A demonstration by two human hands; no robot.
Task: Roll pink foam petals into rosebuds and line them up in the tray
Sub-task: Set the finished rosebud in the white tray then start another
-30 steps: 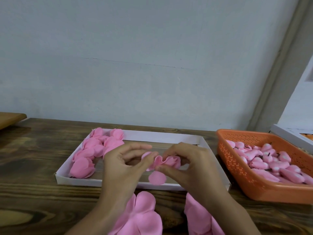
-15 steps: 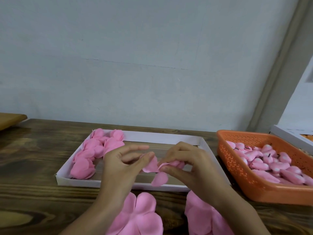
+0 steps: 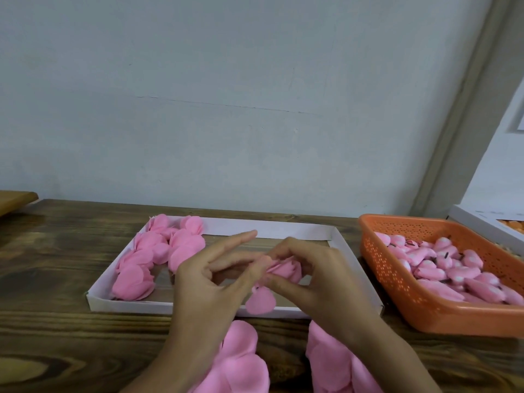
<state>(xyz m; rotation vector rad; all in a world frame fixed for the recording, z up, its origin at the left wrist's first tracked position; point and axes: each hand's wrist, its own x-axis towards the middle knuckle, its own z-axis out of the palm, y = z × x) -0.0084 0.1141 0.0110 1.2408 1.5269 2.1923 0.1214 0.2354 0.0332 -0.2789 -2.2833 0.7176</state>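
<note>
Low in the middle of the frame, above the white tray [image 3: 272, 227], both hands meet on a half-rolled pink petal [image 3: 286, 269]. The left hand [image 3: 209, 282] pinches its left end with thumb and curled fingers, while the forefinger points out straight toward the tray's far rim. The right hand [image 3: 320, 279] is curled round the rolled part, pinching it between thumb and fingertips. One loose lobe [image 3: 261, 301] hangs below the pinch, over the tray's near wall. Finished rosebuds [image 3: 158, 251] crowd the tray's left end in two rough rows. Flat petals [image 3: 241, 361] lie on the wooden table [image 3: 56, 251] at the lower edge, under both wrists. At the right of the frame an orange basket [image 3: 453, 317] holds many small pink pieces [image 3: 442, 265].
</note>
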